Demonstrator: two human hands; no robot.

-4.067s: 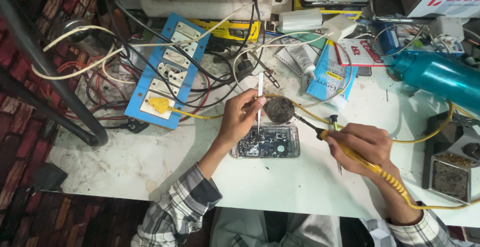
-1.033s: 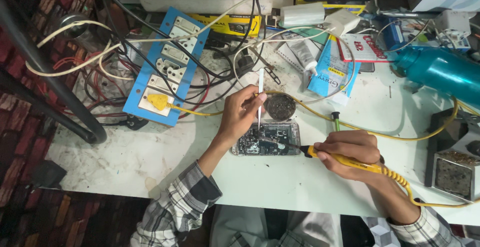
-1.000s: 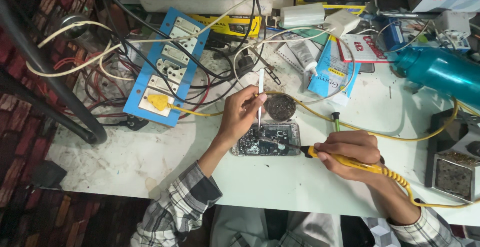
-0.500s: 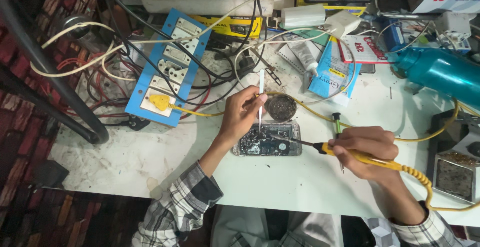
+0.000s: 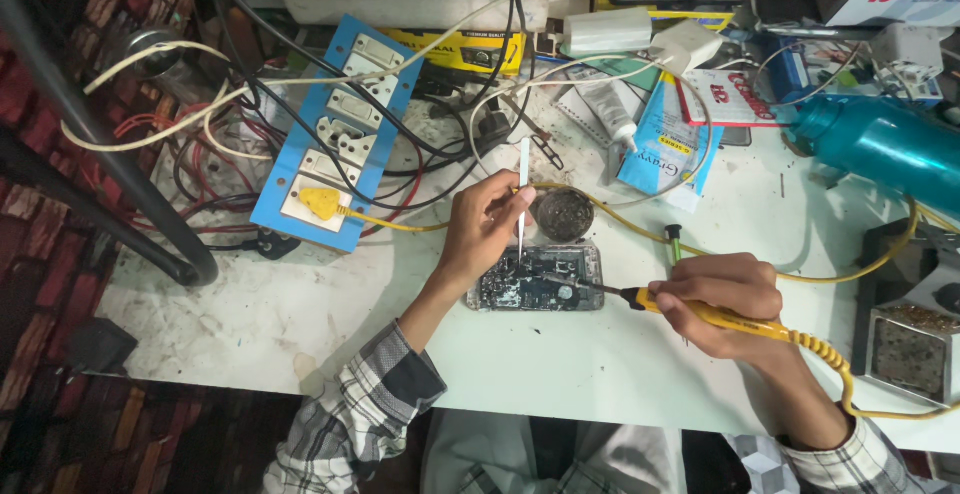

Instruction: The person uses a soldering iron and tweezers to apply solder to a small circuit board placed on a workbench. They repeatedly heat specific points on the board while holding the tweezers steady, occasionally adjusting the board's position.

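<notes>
The opened phone (image 5: 535, 277) lies flat near the middle of the white, scuffed bench (image 5: 250, 324), long axis running left to right, its dark circuit board facing up with small metal shields and chips showing.

The left hand (image 5: 482, 229) pinches a thin pair of metal tweezers (image 5: 522, 194) between thumb and fingers — they stand nearly upright, tips down on the board, blunt end pointing far.

The right hand (image 5: 722, 299) is wrapped around a yellow soldering iron (image 5: 700, 311), fingers closed on its plastic grip. The iron lies almost level, slim metal tip pointing left and touching the board just beside the tweezer tips, its coiled yellow cord trailing right.

Just beyond the phone sits a small round tin (image 5: 561, 214) with dark, crusty stuff inside, and further left a blue socket board (image 5: 335, 149) lies tilted.
</notes>
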